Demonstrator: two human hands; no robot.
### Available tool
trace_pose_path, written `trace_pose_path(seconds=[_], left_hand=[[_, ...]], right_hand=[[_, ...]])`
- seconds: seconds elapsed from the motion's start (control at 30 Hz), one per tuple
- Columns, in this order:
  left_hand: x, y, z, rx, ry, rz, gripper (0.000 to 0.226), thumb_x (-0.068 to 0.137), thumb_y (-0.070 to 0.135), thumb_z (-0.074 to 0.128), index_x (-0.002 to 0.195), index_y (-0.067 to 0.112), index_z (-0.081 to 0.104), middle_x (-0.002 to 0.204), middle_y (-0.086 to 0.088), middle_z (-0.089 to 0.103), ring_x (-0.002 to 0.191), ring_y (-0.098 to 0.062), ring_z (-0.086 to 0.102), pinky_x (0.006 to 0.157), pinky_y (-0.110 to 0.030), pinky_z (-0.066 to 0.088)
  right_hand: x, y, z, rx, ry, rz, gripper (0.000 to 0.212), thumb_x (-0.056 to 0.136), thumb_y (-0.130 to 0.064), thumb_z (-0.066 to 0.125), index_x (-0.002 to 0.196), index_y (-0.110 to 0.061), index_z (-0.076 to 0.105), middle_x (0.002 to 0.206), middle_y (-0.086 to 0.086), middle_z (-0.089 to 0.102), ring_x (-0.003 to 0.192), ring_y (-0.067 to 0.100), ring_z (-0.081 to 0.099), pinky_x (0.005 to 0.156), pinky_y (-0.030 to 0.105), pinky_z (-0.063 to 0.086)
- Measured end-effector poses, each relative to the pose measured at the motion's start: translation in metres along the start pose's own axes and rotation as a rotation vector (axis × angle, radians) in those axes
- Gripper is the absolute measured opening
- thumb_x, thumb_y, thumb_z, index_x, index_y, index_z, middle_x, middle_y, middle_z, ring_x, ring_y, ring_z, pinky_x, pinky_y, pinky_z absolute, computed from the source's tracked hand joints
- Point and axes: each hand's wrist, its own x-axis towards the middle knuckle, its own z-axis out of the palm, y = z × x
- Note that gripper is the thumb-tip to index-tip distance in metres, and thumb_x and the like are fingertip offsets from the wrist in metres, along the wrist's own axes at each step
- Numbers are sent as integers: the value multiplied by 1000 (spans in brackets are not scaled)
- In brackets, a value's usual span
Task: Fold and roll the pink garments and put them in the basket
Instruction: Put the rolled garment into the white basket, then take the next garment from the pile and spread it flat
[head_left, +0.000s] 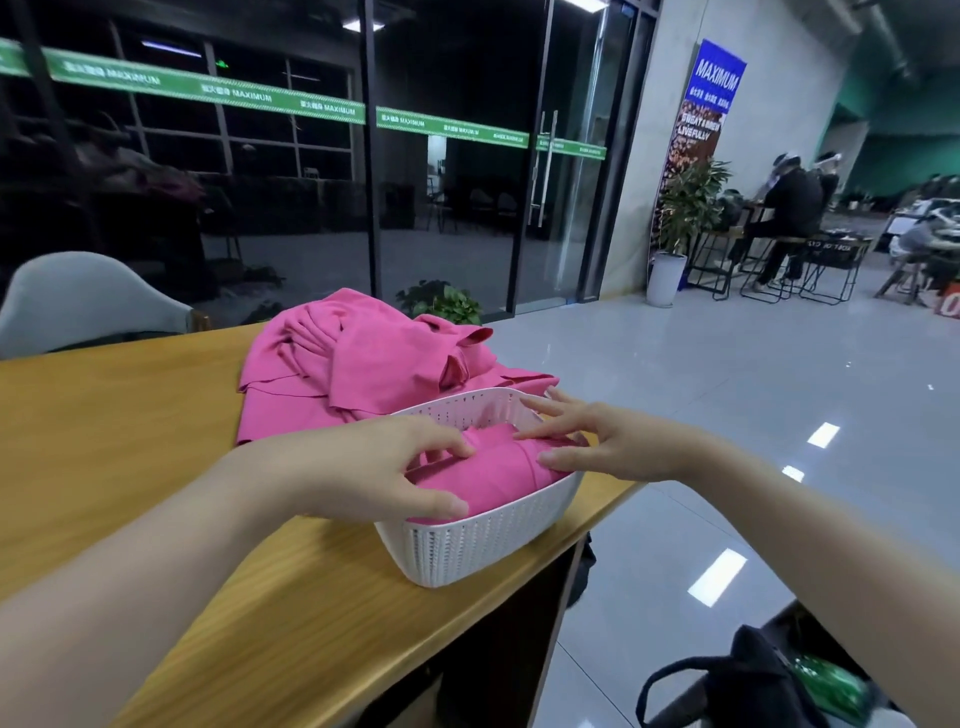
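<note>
Seen from a head-worn camera, two bare forearms reach forward over a yellow wooden bench toward a white perforated basket standing at the bench's near right corner. The left hand rests on the near left end of a rolled pink garment lying inside the basket; its grip is narrow, thumb along the near side and fingers curled over the top of the roll. The right hand comes in from the right with fingers spread and nearly straight, fingertips touching the roll's far right end, holding nothing. The roll's long axis runs across the basket from left to right, so each hand sits at one end. Just beyond the basket, touching its far rim, lies a loose heap of unfolded pink garments. That heap lies straight ahead of both hands, so the likely next reach is forward over the basket, with the left hand slightly nearer.
</note>
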Motion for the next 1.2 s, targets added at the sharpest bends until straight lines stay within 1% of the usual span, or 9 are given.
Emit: trace_pose_path(seconds=[0.17, 0.27, 0.37, 0.47, 0.7, 0.9, 1.0, 1.1, 1.2], left_hand=[[16, -3, 9, -50, 3, -2, 43, 78, 57, 77, 114, 54, 54, 109, 18, 55, 94, -6, 55, 86, -31, 52], [17, -2, 7, -23, -28, -4, 44, 79, 61, 74, 118, 56, 55, 108, 20, 56, 92, -3, 55, 82, -26, 49], [12, 1, -11, 33, -137, -35, 55, 80, 75, 65, 132, 63, 51, 120, 26, 56, 103, 2, 56, 94, -27, 49], [16, 3, -22, 72, -162, -34, 56, 81, 68, 70, 134, 61, 54, 116, 25, 58, 101, 1, 57, 84, -21, 47], [35, -5, -1, 8, -98, 30, 47, 70, 42, 91, 112, 45, 69, 100, 22, 62, 77, 7, 57, 69, -13, 47], [33, -2, -2, -7, -122, 28, 47, 74, 46, 87, 115, 46, 67, 106, 20, 63, 81, 4, 58, 72, -18, 51], [15, -5, -16, -72, -124, 1, 43, 80, 64, 76, 119, 46, 71, 108, 26, 69, 95, 2, 63, 83, -21, 51], [-6, -24, -40, -103, 41, -76, 37, 86, 73, 58, 114, 53, 70, 111, 31, 68, 105, 5, 63, 95, -26, 49], [-12, -61, -60, -71, 249, -192, 47, 91, 68, 53, 133, 47, 59, 132, 21, 60, 119, -1, 57, 101, -27, 44]], right_hand=[[9, -11, -7, -136, -50, 73, 41, 88, -49, 73, 128, -44, 66, 166, -27, 11, 153, -3, -2, 125, 39, 18], [16, -13, -8, -144, -80, 88, 40, 83, -49, 78, 122, -44, 69, 165, -25, 16, 154, 1, 2, 125, 47, 19], [17, -13, -12, -120, -92, 85, 46, 76, -58, 78, 120, -47, 71, 163, -26, 24, 154, 2, 9, 126, 49, 17], [19, -12, -14, -103, -72, 79, 41, 81, -54, 77, 121, -46, 71, 160, -26, 31, 152, 1, 14, 126, 48, 13], [31, -3, -2, -154, -78, 47, 41, 80, -55, 79, 119, -46, 72, 160, -26, 32, 151, 6, 21, 125, 44, 20], [30, -11, -6, -213, -129, 91, 47, 78, -62, 77, 122, -48, 71, 161, -25, 30, 154, 10, 13, 125, 52, 16], [26, -18, -9, -20, -19, 87, 54, 70, -75, 69, 117, -48, 73, 156, -25, 40, 149, 8, 28, 125, 47, 20], [40, -33, -12, 143, 255, 60, 63, 69, -81, 66, 114, -40, 77, 142, -20, 57, 129, 1, 51, 117, 38, 38], [72, -52, -15, 24, 340, 68, 54, 83, -65, 68, 127, -32, 71, 148, -9, 54, 128, 6, 51, 108, 29, 38]])
